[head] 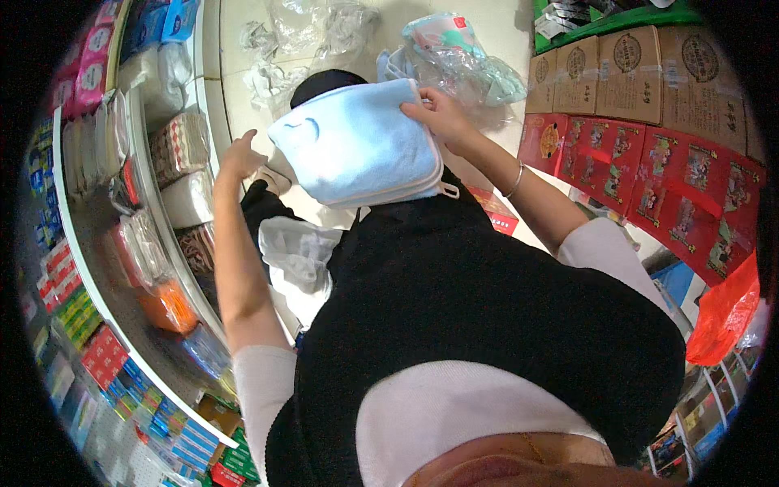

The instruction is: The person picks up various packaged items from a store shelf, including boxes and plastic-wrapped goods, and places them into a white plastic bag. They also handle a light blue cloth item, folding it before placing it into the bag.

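A light-blue plush cloth (365,146), folded in layers with pale edging and a small white loop at one corner, lies over my lap and knee. My right hand (435,119) pinches its upper right edge between thumb and fingers. To the left of the cloth, my left hand (243,157) is held apart from it with fingers spread and nothing in them. On the floor beyond the cloth lies a clear plastic bag with pastel green and pink textiles (456,52). Crumpled clear plastic wrapping (341,30) lies beside it.
Shelves at the left hold wrapped textile stacks (179,149) and an orange pack (169,307). Brown cardboard cartons (630,73) stand on red printed boxes (614,164) at the right. A translucent white plastic bag (299,249) lies by my leg. A red plastic bag (724,316) hangs at the far right.
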Available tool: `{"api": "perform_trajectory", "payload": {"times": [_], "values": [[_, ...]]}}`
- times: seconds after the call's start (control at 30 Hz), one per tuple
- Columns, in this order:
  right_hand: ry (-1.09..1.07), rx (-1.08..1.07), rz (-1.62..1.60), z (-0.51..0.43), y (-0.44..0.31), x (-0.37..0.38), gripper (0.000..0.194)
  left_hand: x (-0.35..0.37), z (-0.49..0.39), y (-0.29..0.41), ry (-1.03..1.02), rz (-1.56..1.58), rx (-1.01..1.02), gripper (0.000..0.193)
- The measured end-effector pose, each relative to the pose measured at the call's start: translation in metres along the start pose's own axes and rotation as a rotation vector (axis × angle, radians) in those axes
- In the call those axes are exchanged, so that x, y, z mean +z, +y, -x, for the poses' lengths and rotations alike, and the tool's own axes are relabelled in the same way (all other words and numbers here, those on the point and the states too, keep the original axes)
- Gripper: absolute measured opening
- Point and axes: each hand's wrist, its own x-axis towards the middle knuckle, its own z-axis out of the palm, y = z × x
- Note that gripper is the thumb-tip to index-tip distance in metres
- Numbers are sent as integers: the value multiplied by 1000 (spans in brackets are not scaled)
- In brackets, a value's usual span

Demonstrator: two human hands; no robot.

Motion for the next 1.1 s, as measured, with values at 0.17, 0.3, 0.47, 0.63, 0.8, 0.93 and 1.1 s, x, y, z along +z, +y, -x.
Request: {"api": "perform_trajectory", "payload": {"times": [0.17,0.3,0.47,0.63,0.8,0.93,1.1], "values": [[172,31,-79,12,25,-6,60,-12,49,115,629,201,255,42],[38,-186,27,26,13,4,66,-4,74,164,521,339,394,46],[-25,-128,-135,44,-22,-25,64,9,72,185,629,244,531,49],[-131,-28,-244,14,48,-61,65,37,67,216,645,143,487,42],[-81,239,-18,-88,96,-100,50,48,67,201,656,142,469,44],[200,-220,870,-190,143,-78,50,46,74,196,647,111,424,43],[364,-146,1227,-263,175,-61,43,50,83,183,652,114,323,40]]}}
